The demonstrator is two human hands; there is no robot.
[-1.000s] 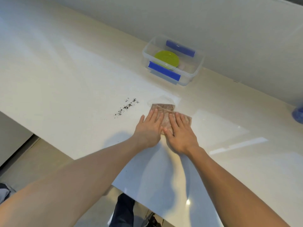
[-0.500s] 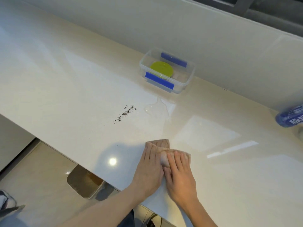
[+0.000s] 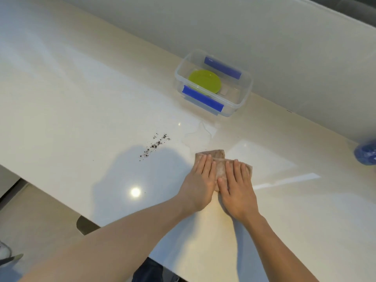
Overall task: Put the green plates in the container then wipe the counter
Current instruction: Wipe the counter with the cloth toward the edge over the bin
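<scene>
A green plate (image 3: 205, 81) lies inside the clear container (image 3: 244, 96) with blue clips, at the back of the white counter (image 3: 81, 102). My left hand (image 3: 200, 181) and my right hand (image 3: 237, 187) lie flat side by side, pressing a brown cloth (image 3: 220, 162) onto the counter. A small puddle of clear liquid (image 3: 198, 134) sits just beyond the cloth. Dark crumbs (image 3: 155, 145) are scattered to the left of the puddle.
A blue object (image 3: 366, 153) is cut off at the right edge. The wall runs behind the container. The counter's front edge passes under my forearms, with floor and a bin (image 3: 86, 224) below.
Both hands with the cloth drew back toward the counter's front edge, then slid forward again toward the puddle. The plate, container and crumbs have not moved.
</scene>
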